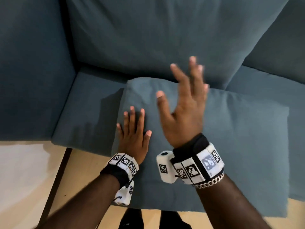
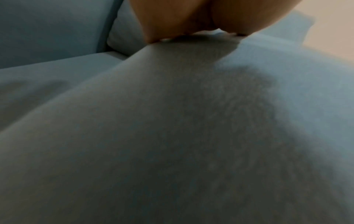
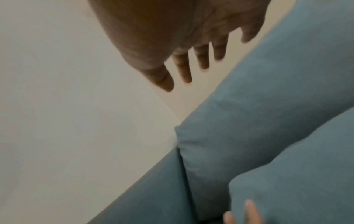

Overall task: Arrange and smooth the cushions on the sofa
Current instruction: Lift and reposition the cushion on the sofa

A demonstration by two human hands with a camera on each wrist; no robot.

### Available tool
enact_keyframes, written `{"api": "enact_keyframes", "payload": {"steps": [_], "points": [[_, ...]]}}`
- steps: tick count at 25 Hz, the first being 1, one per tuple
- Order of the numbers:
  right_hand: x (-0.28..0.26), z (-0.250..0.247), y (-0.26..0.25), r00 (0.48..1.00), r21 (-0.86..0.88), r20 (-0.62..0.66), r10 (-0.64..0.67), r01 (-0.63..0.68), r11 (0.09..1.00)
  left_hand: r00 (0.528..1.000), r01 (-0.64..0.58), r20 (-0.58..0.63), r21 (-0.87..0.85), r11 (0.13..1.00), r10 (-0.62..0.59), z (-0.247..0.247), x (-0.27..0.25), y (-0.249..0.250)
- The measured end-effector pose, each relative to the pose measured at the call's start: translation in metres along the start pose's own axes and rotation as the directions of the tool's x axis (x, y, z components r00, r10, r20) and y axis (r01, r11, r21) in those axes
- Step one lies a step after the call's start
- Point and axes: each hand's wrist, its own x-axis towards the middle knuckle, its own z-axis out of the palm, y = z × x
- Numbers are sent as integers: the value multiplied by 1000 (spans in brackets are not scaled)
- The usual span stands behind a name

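A loose blue-grey cushion lies flat on the sofa's seat, overhanging its front edge. My left hand rests flat on the cushion's left part, fingers straight and spread; in the left wrist view the palm presses into the cushion's fabric. My right hand is raised above the cushion, open, fingers spread and motion-blurred, holding nothing. In the right wrist view its spread fingers hang in the air, clear of the fabric. A large back cushion leans behind.
The sofa's left armrest rises beside the seat. A second back cushion stands at the right. Pale floor and a dark sofa leg show below the seat's front edge. A pale wall lies behind the sofa.
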Motion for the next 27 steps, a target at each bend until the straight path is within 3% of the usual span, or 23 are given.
{"api": "enact_keyframes", "payload": {"steps": [1, 2, 4, 5, 6, 7, 9, 10, 11, 12, 13, 14, 15, 16, 17, 18, 20, 21, 22, 23, 24, 25, 27], "points": [[-6, -4, 23, 999, -88, -8, 33, -34, 996, 1000, 8, 21, 40, 999, -9, 0, 8, 9], [-19, 0, 46, 988, -257, 143, 56, -18, 966, 999, 14, 45, 60, 998, -17, 0, 13, 17], [-48, 16, 81, 773, -440, 603, 198, 115, 890, 996, -5, 85, 84, 996, -2, 0, 14, 28], [-50, 16, 89, 694, -442, 683, 226, 147, 885, 995, -31, 100, 104, 994, 20, 1, 13, 33], [-42, 9, 90, 715, -384, 675, 184, 127, 915, 991, -58, 124, 122, 991, 42, 3, 14, 38], [-29, -7, 81, 813, -276, 576, 78, 104, 955, 991, -58, 132, 140, 988, 40, 5, 13, 44], [-11, -42, 72, 985, -76, 160, 58, -47, 996, 992, -65, 116, 196, 978, 43, 10, 12, 63], [-17, -51, 87, 996, -47, 7, 89, -89, 995, 992, -74, 119, 225, 972, 48, 14, 10, 76], [-25, -53, 104, 993, -136, 11, 119, -116, 984, 992, -83, 111, 245, 966, 57, 20, 9, 90], [-38, -46, 119, 979, -283, 160, 128, -78, 956, 993, -91, 98, 246, 965, 69, 26, 10, 103], [-56, -36, 131, 890, -395, 420, 177, 4, 919, 991, -99, 105, 230, 968, 77, 30, 8, 116], [-68, -30, 146, 788, -442, 576, 219, 75, 894, 990, -107, 114, 209, 972, 84, 34, 6, 127], [-66, -35, 152, 737, -435, 631, 242, 78, 897, 991, -107, 104, 193, 975, 88, 39, 6, 133], [-56, -45, 154, 775, -376, 596, 209, 39, 926, 993, -96, 84, 178, 979, 83, 44, 7, 137], [-43, -63, 147, 868, -283, 476, 138, 3, 959, 996, -70, 59, 160, 985, 61, 45, 6, 140], [-33, -84, 143, 959, -197, 262, 112, -60, 979, 997, -59, 50, 160, 985, 52, 46, 5, 147], [-37, -111, 167, 985, -125, -131, 116, -133, 983, 994, -94, 66, 200, 975, 83, 58, -1, 165], [-45, -110, 182, 989, -206, -104, 105, -124, 971, 991, -119, 86, 238, 964, 101, 64, -2, 173], [-60, -97, 194, 991, -334, 104, 89, -50, 941, 989, -136, 96, 263, 955, 114, 71, -1, 177], [-75, -87, 208, 923, -422, 369, 106, 65, 904, 987, -142, 111, 280, 949, 115, 80, 2, 186], [-82, -77, 216, 860, -457, 496, 120, 141, 879, 989, -124, 118, 284, 951, 94, 83, 7, 182], [-79, -81, 219, 854, -450, 506, 119, 143, 882, 990, -106, 119, 302, 947, 73, 86, 12, 181], [-57, -114, 215, 955, -330, 287, 74, 26, 944, 991, -76, 128, 333, 940, 35, 97, 28, 180]]}}
